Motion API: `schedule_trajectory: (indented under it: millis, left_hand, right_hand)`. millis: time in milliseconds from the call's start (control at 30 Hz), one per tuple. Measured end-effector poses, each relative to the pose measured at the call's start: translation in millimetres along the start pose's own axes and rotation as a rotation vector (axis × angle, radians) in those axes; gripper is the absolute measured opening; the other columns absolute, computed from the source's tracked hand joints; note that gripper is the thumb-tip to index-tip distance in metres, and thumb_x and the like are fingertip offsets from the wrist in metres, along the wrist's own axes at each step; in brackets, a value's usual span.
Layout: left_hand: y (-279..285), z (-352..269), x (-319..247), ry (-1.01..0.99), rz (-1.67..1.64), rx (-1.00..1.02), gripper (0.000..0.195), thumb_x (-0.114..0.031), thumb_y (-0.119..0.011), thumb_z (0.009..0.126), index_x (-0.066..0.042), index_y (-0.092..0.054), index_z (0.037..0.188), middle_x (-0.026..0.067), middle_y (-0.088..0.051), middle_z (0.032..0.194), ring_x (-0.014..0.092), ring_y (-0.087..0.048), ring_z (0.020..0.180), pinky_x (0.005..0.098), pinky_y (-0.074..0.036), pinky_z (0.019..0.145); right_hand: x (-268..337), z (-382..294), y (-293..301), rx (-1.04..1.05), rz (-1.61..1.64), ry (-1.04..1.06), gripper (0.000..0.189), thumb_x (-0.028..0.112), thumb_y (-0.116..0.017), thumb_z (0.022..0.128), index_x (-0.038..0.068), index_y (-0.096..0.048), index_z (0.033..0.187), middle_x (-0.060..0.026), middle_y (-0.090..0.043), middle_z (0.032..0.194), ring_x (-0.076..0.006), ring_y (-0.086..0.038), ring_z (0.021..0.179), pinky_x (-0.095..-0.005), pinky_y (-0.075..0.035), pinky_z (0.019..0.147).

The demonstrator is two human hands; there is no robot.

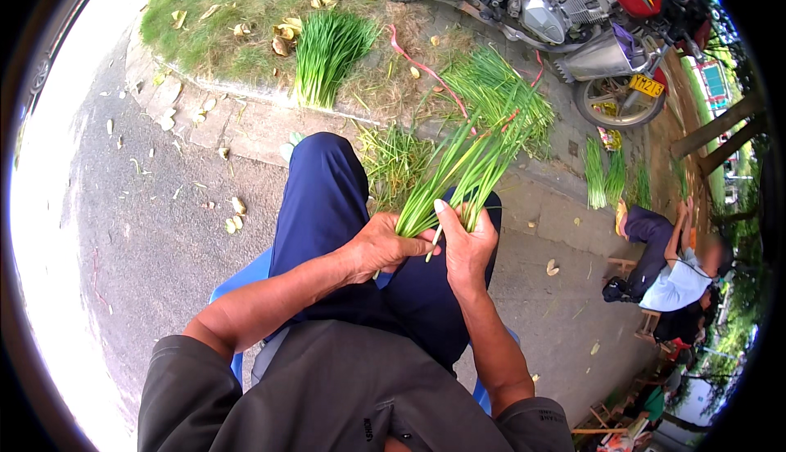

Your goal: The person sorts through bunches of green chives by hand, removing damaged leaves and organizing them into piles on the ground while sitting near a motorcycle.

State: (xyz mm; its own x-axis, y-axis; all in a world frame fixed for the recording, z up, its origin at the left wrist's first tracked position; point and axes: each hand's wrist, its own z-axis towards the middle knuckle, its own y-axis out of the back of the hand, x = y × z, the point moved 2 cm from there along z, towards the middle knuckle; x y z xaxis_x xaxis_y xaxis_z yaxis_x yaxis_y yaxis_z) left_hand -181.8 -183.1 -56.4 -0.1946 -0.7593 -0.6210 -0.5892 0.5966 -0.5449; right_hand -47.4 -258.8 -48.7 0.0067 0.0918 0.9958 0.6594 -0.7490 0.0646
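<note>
Above my knees, my left hand [387, 244] grips a bunch of long green Chinese chives [430, 197] by the stem ends. My right hand [470, 243] holds a smaller bunch of chives [491, 169], its thumb over the stems. One pale stem [434, 244] slants down between the two hands. The leaves of both bunches fan up and to the right, overlapping. Just past my knees, a heap of loose, yellowish chive trimmings [396, 160] lies on the pavement. My palms and some fingertips are hidden.
A neat chive bundle [325, 62] rests on the grass edge. Another chive pile [500, 86] lies near red plastic ribbon [424, 65]. A red motorcycle [552, 10] stands beyond. At right sits a person [675, 286], with more chive bundles [605, 175] nearby. I sit on a blue plastic seat [245, 277].
</note>
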Motion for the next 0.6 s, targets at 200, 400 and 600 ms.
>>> schedule_trajectory:
  millis: [200,400,600]
  left_hand:
    - [6,4,7,0.005,0.006,0.008,0.015,-0.011,-0.073,0.09,-0.004,-0.07,0.103,0.0054,-0.072,0.087,0.001,-0.034,0.044,0.02,-0.024,0.038]
    - [10,7,7,0.036,-0.121,0.016,0.016,-0.021,-0.068,0.095,-0.004,-0.067,0.096,0.0017,-0.065,0.078,0.002,-0.033,0.044,0.0205,-0.023,0.038]
    - [19,12,-1,0.011,-0.329,0.033,0.031,-0.034,-0.055,0.103,-0.005,-0.063,0.094,-0.0021,-0.057,0.076,0.007,-0.039,0.051,0.0245,-0.031,0.046]
  right_hand:
    - [6,1,0,0.027,0.122,-0.079,0.021,0.007,-0.074,0.089,0.004,-0.057,0.078,0.005,-0.053,0.068,-0.0009,-0.046,0.055,-0.0216,-0.037,0.044]
    - [-4,4,8,0.046,0.1,-0.122,0.02,0.01,-0.075,0.089,0.005,-0.059,0.079,0.0068,-0.053,0.07,-0.0004,-0.041,0.058,-0.0199,-0.032,0.047]
    - [11,-5,2,0.173,0.212,-0.312,0.018,0.016,-0.077,0.089,0.006,-0.063,0.081,0.0067,-0.055,0.067,0.0,-0.04,0.053,-0.0199,-0.028,0.046]
